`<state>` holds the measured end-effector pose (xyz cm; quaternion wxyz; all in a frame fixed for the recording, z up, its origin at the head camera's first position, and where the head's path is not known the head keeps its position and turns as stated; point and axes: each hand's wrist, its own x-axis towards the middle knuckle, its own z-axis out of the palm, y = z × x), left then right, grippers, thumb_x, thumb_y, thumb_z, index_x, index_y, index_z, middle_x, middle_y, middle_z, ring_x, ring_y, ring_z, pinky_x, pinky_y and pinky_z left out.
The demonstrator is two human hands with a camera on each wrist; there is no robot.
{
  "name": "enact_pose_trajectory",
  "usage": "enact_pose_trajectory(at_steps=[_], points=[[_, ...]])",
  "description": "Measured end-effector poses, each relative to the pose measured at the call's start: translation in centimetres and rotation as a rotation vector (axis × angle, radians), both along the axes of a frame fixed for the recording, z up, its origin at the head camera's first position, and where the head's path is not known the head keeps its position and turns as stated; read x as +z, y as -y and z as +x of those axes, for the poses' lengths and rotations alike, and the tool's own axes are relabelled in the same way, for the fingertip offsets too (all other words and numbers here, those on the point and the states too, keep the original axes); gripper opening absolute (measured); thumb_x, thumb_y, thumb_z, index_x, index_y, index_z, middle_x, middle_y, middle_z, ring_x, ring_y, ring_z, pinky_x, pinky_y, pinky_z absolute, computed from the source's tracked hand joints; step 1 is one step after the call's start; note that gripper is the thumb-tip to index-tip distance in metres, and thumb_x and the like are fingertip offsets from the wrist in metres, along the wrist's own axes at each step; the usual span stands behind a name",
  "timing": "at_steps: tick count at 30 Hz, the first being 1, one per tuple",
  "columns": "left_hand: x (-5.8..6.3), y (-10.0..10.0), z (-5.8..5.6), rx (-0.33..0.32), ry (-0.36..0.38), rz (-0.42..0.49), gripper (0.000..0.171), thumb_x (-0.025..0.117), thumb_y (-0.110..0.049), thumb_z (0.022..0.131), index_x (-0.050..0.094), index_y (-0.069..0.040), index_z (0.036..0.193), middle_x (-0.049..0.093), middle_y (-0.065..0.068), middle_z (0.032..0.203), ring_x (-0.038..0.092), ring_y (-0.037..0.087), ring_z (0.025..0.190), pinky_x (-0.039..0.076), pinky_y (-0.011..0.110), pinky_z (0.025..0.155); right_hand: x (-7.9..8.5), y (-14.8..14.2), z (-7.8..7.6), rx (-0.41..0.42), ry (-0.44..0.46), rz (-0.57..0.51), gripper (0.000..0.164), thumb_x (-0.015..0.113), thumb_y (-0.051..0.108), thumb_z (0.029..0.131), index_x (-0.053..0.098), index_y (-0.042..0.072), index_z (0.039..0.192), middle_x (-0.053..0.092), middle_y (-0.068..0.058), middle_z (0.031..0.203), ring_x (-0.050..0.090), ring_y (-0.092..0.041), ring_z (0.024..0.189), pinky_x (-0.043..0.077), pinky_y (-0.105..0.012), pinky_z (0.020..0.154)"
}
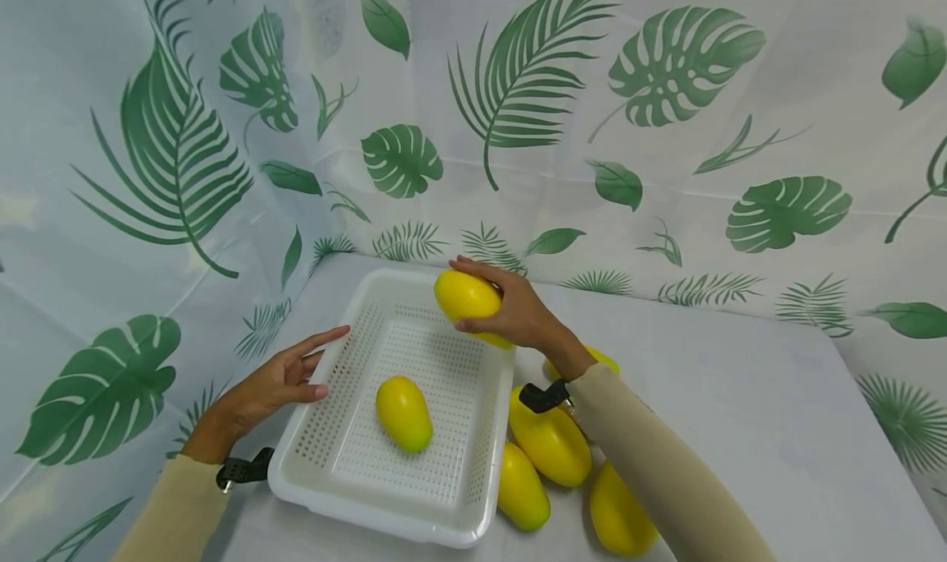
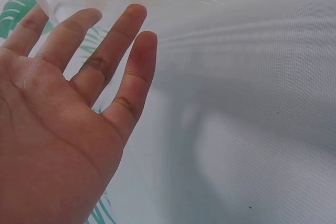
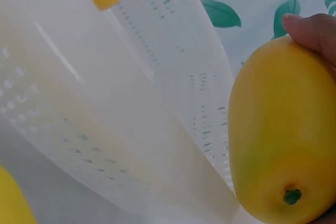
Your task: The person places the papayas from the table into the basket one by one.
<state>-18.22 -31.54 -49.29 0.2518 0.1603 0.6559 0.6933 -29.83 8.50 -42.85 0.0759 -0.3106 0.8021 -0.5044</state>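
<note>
My right hand point(image 1: 518, 311) grips a yellow mango point(image 1: 468, 297) above the far right part of a white perforated basket point(image 1: 392, 529). In the right wrist view this mango point(image 3: 283, 124) shows its small green stem end, with a thumb on its upper side. Inside the basket, a second mango point(image 1: 404, 414) with a greenish tip lies on the floor. At the basket's left side is my left hand point(image 1: 277, 381), its thumb and index finger extended by the rim. The left wrist view shows the palm and spread fingers point(image 2: 139, 61) beside the basket's outer wall.
Several more mangoes point(image 1: 551, 439) lie on the white-covered table point(image 1: 740, 414) right of the basket, partly under my right forearm. A white curtain point(image 1: 547, 192) printed with green leaves stands behind the table and along the left.
</note>
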Motion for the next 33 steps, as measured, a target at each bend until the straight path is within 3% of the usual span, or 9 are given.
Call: enact_pose_trajectory(at_steps=[16, 24, 33], points=[[-0.2, -0.1, -0.3, -0.013, -0.011, 0.009, 0.085, 0.058, 0.006, 0.103, 0.018, -0.024, 0.172, 0.040, 0.027, 0.166, 0.067, 0.043, 0.129, 0.063, 0.058, 0.095, -0.4, 0.7, -0.6, 0.019, 0.035, -0.002, 0.084, 0.091, 0.023, 0.084, 0.052, 0.028, 0.158, 0.042, 0.014, 0.169, 0.056, -0.024, 0.144, 0.052, -0.049, 0.113], [0.1, -0.3, -0.2, -0.008, 0.010, 0.006, 0.086, 0.058, 0.006, 0.103, 0.018, -0.024, 0.172, 0.038, 0.028, 0.166, 0.066, 0.044, 0.129, 0.062, 0.060, 0.096, -0.4, 0.4, -0.8, 0.041, 0.014, -0.003, 0.080, 0.090, 0.021, 0.087, 0.052, 0.026, 0.158, 0.040, 0.008, 0.171, 0.036, -0.020, 0.160, 0.037, -0.047, 0.129], [-0.1, 0.3, -0.2, -0.004, 0.001, 0.005, 0.085, 0.058, 0.006, 0.103, 0.018, -0.025, 0.172, 0.039, 0.026, 0.167, 0.065, 0.041, 0.132, 0.061, 0.060, 0.096, -0.4, -1.0, -0.8, 0.020, 0.006, -0.012, 0.081, 0.089, 0.018, 0.088, 0.051, 0.026, 0.159, 0.041, 0.009, 0.170, 0.040, -0.019, 0.157, 0.037, -0.043, 0.129]])
